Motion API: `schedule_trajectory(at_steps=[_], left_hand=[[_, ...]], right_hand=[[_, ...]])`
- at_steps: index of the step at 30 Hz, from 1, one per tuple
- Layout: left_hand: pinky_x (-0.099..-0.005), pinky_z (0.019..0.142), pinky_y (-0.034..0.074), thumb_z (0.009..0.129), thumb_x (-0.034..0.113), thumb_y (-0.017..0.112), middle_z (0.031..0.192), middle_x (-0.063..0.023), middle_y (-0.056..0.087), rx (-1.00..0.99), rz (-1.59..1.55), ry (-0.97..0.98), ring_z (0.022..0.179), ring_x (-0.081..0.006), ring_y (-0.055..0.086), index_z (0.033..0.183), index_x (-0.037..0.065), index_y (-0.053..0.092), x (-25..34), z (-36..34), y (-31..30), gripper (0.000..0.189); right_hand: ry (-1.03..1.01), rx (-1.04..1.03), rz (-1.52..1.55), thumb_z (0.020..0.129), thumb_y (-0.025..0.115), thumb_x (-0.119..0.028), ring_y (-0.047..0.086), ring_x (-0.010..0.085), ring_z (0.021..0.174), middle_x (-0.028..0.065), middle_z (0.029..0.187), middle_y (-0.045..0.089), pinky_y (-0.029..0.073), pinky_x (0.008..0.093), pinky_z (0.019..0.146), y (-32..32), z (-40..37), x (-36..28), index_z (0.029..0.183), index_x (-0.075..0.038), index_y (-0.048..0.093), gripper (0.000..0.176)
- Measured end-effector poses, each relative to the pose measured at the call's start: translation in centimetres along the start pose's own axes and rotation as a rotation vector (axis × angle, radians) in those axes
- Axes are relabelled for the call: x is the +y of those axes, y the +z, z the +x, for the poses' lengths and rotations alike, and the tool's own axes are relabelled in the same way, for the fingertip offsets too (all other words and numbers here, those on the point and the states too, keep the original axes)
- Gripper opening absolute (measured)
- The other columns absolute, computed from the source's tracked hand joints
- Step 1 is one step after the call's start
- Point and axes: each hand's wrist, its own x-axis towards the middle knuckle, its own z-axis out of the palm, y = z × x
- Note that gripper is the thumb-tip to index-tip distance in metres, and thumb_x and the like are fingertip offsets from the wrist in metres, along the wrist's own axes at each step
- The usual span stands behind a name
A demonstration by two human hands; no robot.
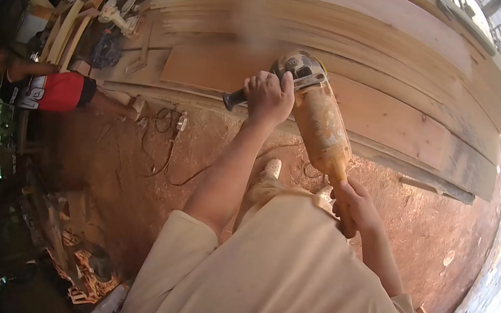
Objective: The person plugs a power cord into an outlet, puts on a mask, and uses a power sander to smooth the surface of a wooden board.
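Observation:
A worn yellow angle grinder lies across the view, its round head over a reddish-brown board on the wooden bench. My left hand is closed near the grinder's head, at the black side handle. Around the rear grip, close to my body, my right hand is wrapped. The disc's contact with the board is hidden under the head. Dust hangs in the air just left of the head.
Long planks are stacked at the back. Another person in red and black is at the left. A power tool rests at the bench's left end. Cords run over the dusty floor. Wood scraps lie at lower left.

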Motion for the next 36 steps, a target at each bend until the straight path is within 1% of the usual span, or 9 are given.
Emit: schedule_trajectory(at_steps=[4, 6, 10, 16, 20, 25, 30, 32, 36], left_hand=[[-0.0568, 0.108, 0.03, 0.104, 0.059, 0.034, 0.116, -0.0252, 0.065, 0.001, 0.063, -0.178, 0.118, -0.0413, 0.056, 0.098, -0.004, 0.069, -5.9, 2.3, -2.7, 0.073], [-0.0579, 0.105, 0.029, 0.098, 0.072, 0.032, 0.116, -0.0242, 0.063, 0.014, 0.158, -0.073, 0.117, -0.0389, 0.056, 0.104, -0.004, 0.071, -9.0, 3.1, -3.6, 0.085], [-0.0592, 0.105, 0.028, 0.09, 0.084, 0.034, 0.118, -0.0243, 0.062, -0.009, 0.157, -0.109, 0.119, -0.0401, 0.054, 0.104, -0.004, 0.07, -14.2, 5.9, -6.0, 0.096], [-0.0606, 0.108, 0.03, 0.086, 0.089, 0.03, 0.124, -0.0265, 0.064, -0.121, 0.152, -0.23, 0.125, -0.0425, 0.055, 0.113, -0.004, 0.068, -21.0, 10.5, -10.4, 0.104], [-0.0588, 0.11, 0.033, 0.082, 0.092, 0.031, 0.131, -0.0295, 0.063, -0.208, 0.131, -0.331, 0.13, -0.043, 0.055, 0.122, -0.006, 0.066, -25.9, 13.0, -12.1, 0.111], [-0.0537, 0.112, 0.034, 0.08, 0.095, 0.033, 0.133, -0.0328, 0.061, -0.182, 0.068, -0.379, 0.133, -0.0435, 0.053, 0.126, -0.01, 0.062, -30.5, 15.1, -12.5, 0.118], [-0.0495, 0.113, 0.034, 0.077, 0.096, 0.04, 0.129, -0.0358, 0.061, -0.292, -0.08, -0.318, 0.133, -0.0423, 0.053, 0.125, -0.015, 0.06, -28.2, 15.0, -13.9, 0.122], [-0.0492, 0.112, 0.035, 0.073, 0.097, 0.045, 0.128, -0.0354, 0.061, -0.555, -0.019, -0.292, 0.132, -0.0416, 0.055, 0.122, -0.015, 0.061, -25.5, 14.5, -14.4, 0.124], [-0.0497, 0.111, 0.036, 0.071, 0.098, 0.046, 0.127, -0.0349, 0.062, -0.393, 0.032, -0.242, 0.129, -0.0426, 0.056, 0.119, -0.014, 0.063, -21.3, 12.0, -10.2, 0.123]], right_hand=[[0.005, -0.078, -0.054, 0.105, 0.055, -0.042, 0.061, 0.0162, 0.074, 0.0077, 0.095, 0.06, 0.053, 0.0319, 0.066, 5.1, 3.9, -1.9, 0.121, -0.001, 0.058, 0.045], [0.037, -0.092, -0.081, 0.105, 0.054, -0.042, 0.062, 0.0167, 0.075, 0.0084, 0.096, 0.06, 0.053, 0.0325, 0.067, 7.1, 5.7, -3.0, 0.122, -0.001, 0.057, 0.045], [0.075, -0.188, -0.151, 0.106, 0.053, -0.043, 0.064, 0.0178, 0.078, 0.0101, 0.1, 0.06, 0.055, 0.0335, 0.069, 11.7, 9.1, -5.2, 0.128, -0.002, 0.056, 0.046], [-0.066, -0.352, -0.131, 0.106, 0.052, -0.042, 0.065, 0.0201, 0.074, 0.0087, 0.103, 0.06, 0.057, 0.0342, 0.071, 17.0, 13.8, -6.4, 0.138, -0.005, 0.051, 0.049], [-0.035, -0.389, -0.251, 0.105, 0.053, -0.042, 0.063, 0.0181, 0.079, 0.0074, 0.104, 0.058, 0.055, 0.0351, 0.074, 20.7, 16.2, -7.5, 0.142, -0.005, 0.049, 0.052], [-0.066, -0.348, -0.329, 0.103, 0.053, -0.046, 0.06, 0.0163, 0.076, 0.0069, 0.101, 0.057, 0.053, 0.0341, 0.066, 23.6, 19.0, -8.8, 0.14, -0.005, 0.05, 0.056], [-0.063, -0.329, -0.33, 0.101, 0.055, -0.049, 0.06, 0.016, 0.074, 0.0073, 0.101, 0.057, 0.053, 0.0337, 0.065, 22.7, 17.9, -8.3, 0.135, -0.004, 0.052, 0.056], [-0.057, -0.318, -0.355, 0.101, 0.056, -0.05, 0.06, 0.0159, 0.075, 0.0078, 0.101, 0.057, 0.053, 0.0339, 0.066, 21.4, 16.0, -7.3, 0.137, -0.005, 0.051, 0.058], [-0.056, -0.228, -0.283, 0.101, 0.056, -0.049, 0.06, 0.0161, 0.077, 0.007, 0.102, 0.058, 0.053, 0.0335, 0.068, 17.8, 11.7, -4.4, 0.144, -0.008, 0.048, 0.06]])
